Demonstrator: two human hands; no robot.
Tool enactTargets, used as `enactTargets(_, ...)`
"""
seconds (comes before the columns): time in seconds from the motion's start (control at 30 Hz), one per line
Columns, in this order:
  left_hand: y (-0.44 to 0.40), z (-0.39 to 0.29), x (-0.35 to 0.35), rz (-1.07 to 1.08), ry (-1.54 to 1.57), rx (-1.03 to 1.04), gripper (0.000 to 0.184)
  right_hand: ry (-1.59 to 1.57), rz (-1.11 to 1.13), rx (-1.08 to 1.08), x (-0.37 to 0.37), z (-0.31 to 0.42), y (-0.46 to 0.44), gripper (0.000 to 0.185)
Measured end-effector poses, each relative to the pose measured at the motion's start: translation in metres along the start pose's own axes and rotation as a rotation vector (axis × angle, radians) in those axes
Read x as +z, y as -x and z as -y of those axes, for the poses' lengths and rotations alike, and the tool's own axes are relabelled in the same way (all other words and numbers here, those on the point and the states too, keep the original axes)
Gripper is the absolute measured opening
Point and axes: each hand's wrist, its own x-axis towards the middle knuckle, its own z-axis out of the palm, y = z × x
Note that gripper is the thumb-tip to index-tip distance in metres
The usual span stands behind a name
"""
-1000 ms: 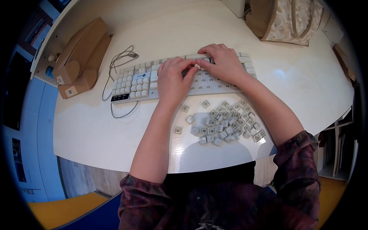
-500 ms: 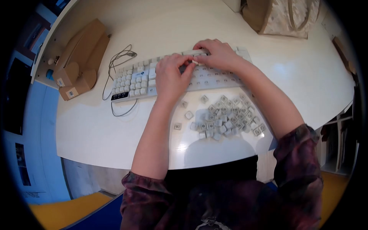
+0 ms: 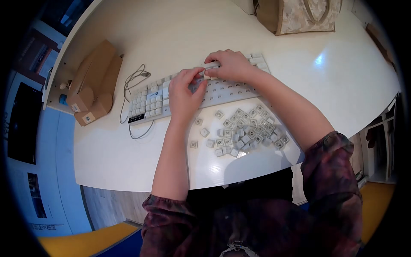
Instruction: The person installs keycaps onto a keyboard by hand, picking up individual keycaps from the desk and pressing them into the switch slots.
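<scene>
A white keyboard lies across the table with its number pad towards my left, and many bare switch spots show on its right part. My left hand rests over its middle, fingers curled, the index fingertip meeting the right hand's fingers. What lies between the left fingertips is hidden. A small whitish keycap shows at the fingertips of my right hand, which is closed with its thumb and index drawn together. Beside those fingers is a long pale key. Loose keycaps lie piled between my forearms.
A grey cable loops at the keyboard's left end. Folded brown cardboard stands on the table's left side. A patterned bag is at the back right. The table's curved front edge runs close to my body.
My view has shifted, so the keyboard and hands appear slightly further left. Both hands stay together at the keyboard's far rows, with the fingertips slightly rearranged around the small keycap.
</scene>
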Motion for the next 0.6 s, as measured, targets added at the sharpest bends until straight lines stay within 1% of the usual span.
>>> enactTargets(0.03,0.0001,-0.0014,0.0007,-0.017,0.039,-0.022,0.024,-0.006,0.000,0.002,0.0001,0.0004,0.0007,0.051)
enactTargets(0.13,-0.0019,0.0003,0.0017,0.022,0.023,-0.040,0.023,0.007,-0.034,-0.009,0.0017,-0.0002,0.0021,0.052)
enactTargets(0.2,-0.0014,-0.0007,0.0046,0.008,-0.043,-0.025,0.021,0.009,-0.040,-0.014,0.0023,0.0000,-0.0003,0.052)
enactTargets(0.33,-0.0008,-0.0035,0.0090,-0.008,-0.080,-0.071,0.018,-0.016,0.012,0.005,-0.0037,0.0017,0.0006,0.052)
enactTargets(0.43,-0.0023,-0.0006,0.0089,-0.002,-0.044,-0.104,0.017,-0.002,-0.003,-0.019,-0.0001,0.0005,-0.0029,0.050)
enactTargets(0.53,0.0000,0.0004,0.0084,-0.024,-0.103,-0.020,0.020,0.019,0.000,-0.004,-0.0011,0.0034,-0.0012,0.048)
enactTargets(0.6,0.0020,0.0017,0.0096,-0.016,-0.074,-0.063,0.017,0.039,-0.021,-0.029,0.0041,0.0023,0.0007,0.046)
